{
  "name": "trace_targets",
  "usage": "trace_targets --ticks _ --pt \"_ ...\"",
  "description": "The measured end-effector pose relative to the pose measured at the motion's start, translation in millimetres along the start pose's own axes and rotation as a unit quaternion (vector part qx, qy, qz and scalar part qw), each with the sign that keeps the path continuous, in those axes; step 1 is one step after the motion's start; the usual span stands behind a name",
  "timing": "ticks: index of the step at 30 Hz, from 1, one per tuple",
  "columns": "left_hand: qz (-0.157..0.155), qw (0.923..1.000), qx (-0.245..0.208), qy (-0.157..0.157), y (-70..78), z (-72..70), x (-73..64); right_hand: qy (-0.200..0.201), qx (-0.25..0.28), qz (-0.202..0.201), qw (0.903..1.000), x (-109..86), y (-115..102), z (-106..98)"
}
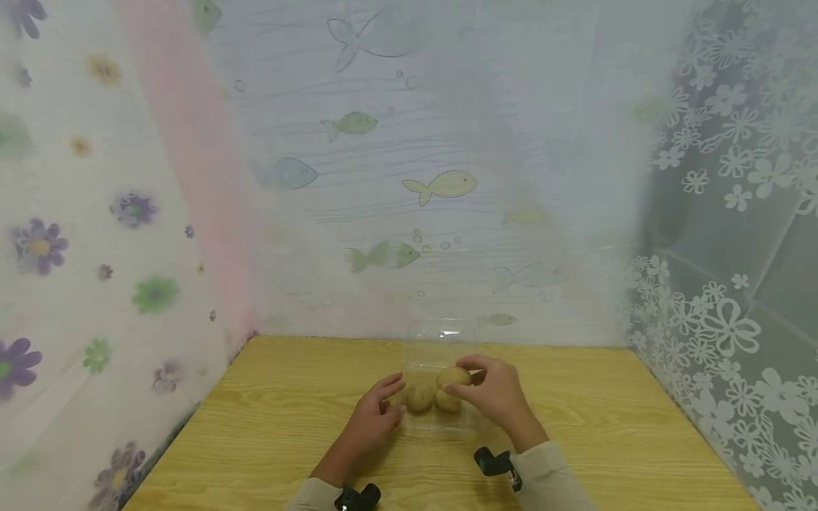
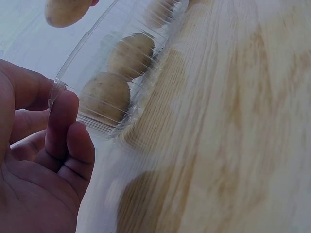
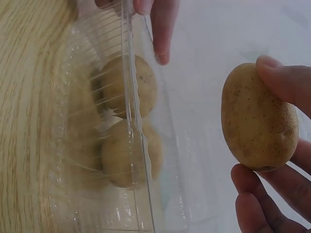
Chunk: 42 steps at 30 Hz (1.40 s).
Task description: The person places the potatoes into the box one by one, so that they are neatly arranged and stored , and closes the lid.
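My right hand [image 1: 498,394] holds a smooth tan potato [image 3: 257,116] between thumb and fingertips. It is raised over a clear plastic clamshell container [image 1: 441,428] with ribbed walls. More potatoes lie inside the container, one at its left [image 1: 419,399] and another [image 1: 449,402] partly covered by the held one. At the container's left side, my left hand [image 1: 373,411] pinches the rim between its digits, as the left wrist view shows. Through the ribbed side there, potatoes [image 2: 104,97] appear in a row. The clear lid [image 1: 441,341] stands up at the back.
The container rests on a wood-grain table [image 1: 287,411]. Behind it hangs a pale sheet printed with fish [image 1: 447,184]; flowered sheets [image 1: 83,284] flank the table. Each wrist carries a small black camera [image 1: 492,461].
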State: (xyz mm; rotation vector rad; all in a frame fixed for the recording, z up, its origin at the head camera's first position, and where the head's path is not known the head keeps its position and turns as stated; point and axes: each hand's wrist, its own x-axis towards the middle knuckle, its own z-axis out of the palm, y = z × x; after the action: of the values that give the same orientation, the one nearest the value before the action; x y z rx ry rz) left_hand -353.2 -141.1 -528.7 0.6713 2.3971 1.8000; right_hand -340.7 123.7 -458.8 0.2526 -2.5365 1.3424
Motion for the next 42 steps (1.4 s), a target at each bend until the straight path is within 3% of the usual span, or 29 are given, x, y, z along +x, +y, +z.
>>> trace_targets --ticks 11,17,26,42 --pt "0.006 0.9998 0.017 -0.002 0.5 0.7 0.6 -0.020 -0.035 0.009 0.9992 -0.8 -2.0 7.4" --pt "0.000 1.0000 0.007 0.004 0.1 -0.7 -1.0 -0.045 -0.025 -0.005 0.9986 -2.1 -2.2 13.8" --pt "-0.002 1.0000 0.000 0.001 -0.2 1.1 0.0 -0.065 -0.058 -0.024 0.9959 -4.0 -0.9 19.1" --pt "-0.008 1.0000 0.003 0.002 0.4 0.1 0.5 -0.054 -0.137 -0.063 0.9871 -5.0 4.6 34.6"
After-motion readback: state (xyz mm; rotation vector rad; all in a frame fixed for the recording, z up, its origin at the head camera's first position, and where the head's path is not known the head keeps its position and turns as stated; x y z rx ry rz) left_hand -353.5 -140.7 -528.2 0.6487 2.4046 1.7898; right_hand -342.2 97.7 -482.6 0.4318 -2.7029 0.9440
